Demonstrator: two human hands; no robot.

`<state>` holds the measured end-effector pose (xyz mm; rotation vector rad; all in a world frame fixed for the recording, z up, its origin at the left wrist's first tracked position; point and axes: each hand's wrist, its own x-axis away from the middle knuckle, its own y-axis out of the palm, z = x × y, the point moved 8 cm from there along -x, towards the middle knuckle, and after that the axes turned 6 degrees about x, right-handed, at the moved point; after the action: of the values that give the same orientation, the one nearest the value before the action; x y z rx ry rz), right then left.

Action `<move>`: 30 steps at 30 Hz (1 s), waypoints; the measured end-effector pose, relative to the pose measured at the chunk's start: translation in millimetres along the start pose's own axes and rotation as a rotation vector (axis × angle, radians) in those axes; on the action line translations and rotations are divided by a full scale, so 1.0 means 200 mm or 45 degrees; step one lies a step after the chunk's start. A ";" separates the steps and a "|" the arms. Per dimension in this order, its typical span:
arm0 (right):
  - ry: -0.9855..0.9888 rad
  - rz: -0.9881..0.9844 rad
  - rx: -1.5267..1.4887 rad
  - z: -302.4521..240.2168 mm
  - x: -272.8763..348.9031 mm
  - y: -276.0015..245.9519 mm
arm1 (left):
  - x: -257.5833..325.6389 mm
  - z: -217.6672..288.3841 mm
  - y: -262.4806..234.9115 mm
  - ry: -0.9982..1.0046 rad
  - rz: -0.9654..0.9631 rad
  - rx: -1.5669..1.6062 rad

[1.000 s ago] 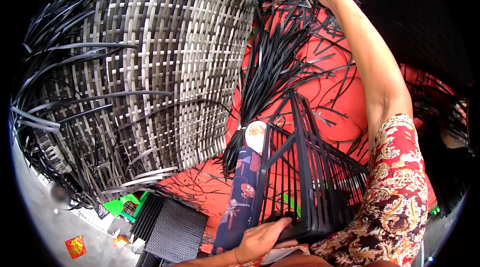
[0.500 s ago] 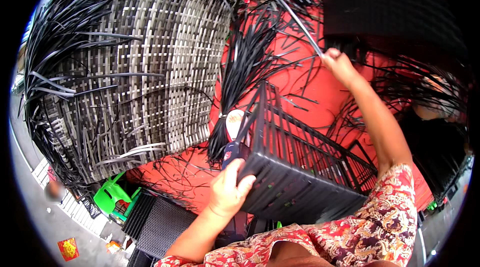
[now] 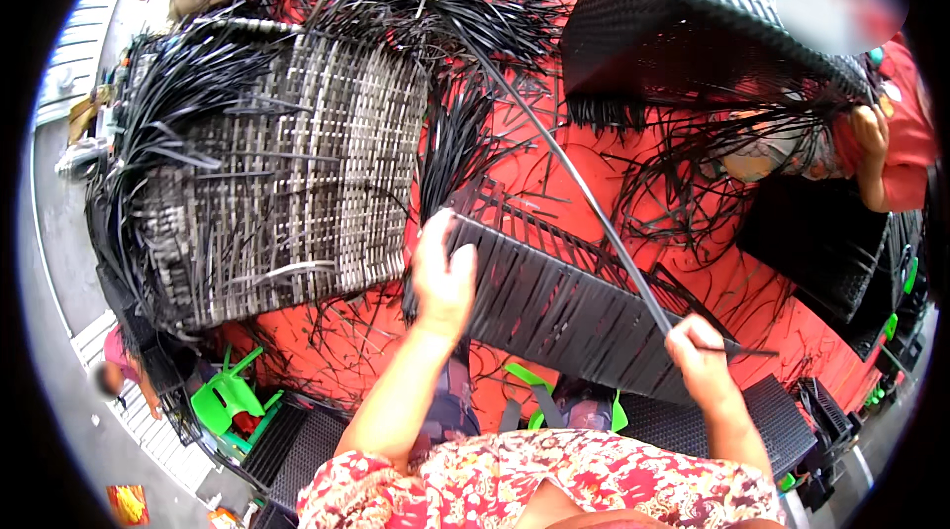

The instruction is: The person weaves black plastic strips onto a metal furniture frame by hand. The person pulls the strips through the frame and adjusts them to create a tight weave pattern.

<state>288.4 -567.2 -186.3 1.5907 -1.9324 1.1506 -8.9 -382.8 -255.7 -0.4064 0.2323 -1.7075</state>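
Left hand (image 3: 442,277), now moved up, grips the top edge of the black frame (image 3: 564,306) (half-woven) while right hand (image 3: 701,363), beside it, has drawn a strip (image 3: 584,194) taut, pinched.

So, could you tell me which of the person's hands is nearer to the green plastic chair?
Left. The left hand grips the black woven frame above the green plastic chair; the right hand pinches a black strand much farther right.

Red floral short sleeves, bare forearms, no gloves
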 end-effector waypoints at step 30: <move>-0.242 0.931 1.334 0.55 1.35 -1.07 | 1.55 1.21 0.80 -1.130 -1.544 1.852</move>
<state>433.9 -825.9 19.1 1.3983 -2.2490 2.7263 190.6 -697.5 -51.8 -0.0984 -2.1445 -2.0487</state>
